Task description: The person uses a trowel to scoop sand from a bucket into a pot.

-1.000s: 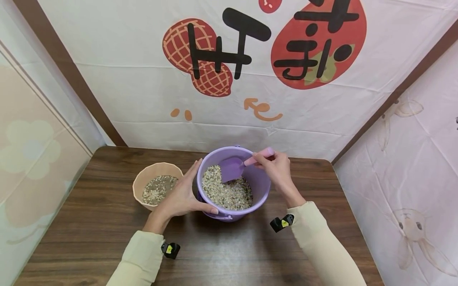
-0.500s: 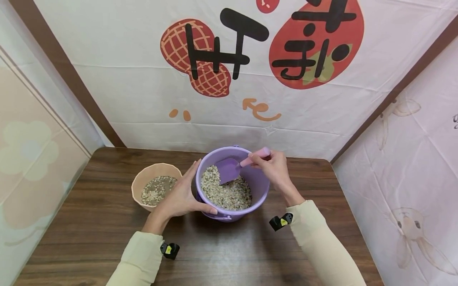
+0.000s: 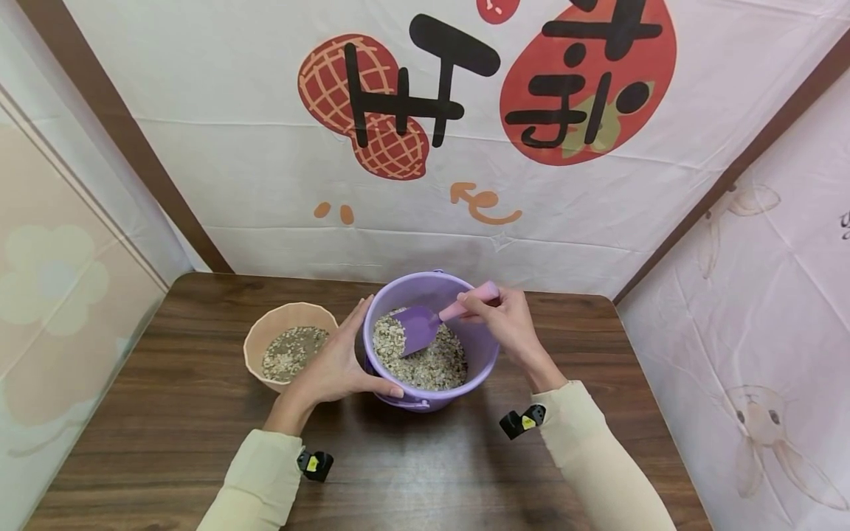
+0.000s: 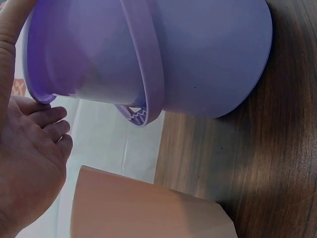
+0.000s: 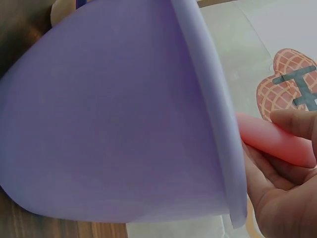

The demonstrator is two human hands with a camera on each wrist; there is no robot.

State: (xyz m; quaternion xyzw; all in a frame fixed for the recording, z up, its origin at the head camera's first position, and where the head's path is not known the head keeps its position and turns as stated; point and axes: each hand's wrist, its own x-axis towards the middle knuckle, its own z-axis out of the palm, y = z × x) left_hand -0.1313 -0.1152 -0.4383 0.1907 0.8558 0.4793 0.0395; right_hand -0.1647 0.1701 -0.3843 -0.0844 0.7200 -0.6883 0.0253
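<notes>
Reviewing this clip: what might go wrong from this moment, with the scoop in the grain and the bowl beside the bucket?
1. The purple scoop digs into the grain; carried heaped over the rim toward the peach bowl, some may spill on the table.
2. The left hand only braces the purple bucket; hard digging might tip it.
3. The right hand holds the pink handle near its end, so the scoop may twist.

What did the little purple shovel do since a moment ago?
The right hand tipped the scoop lower, so its purple blade went down into the grains in the purple bucket and the pink handle dropped a little. Nothing was let go. The left hand kept holding the bucket's side, and the peach bowl stayed put beside it.
</notes>
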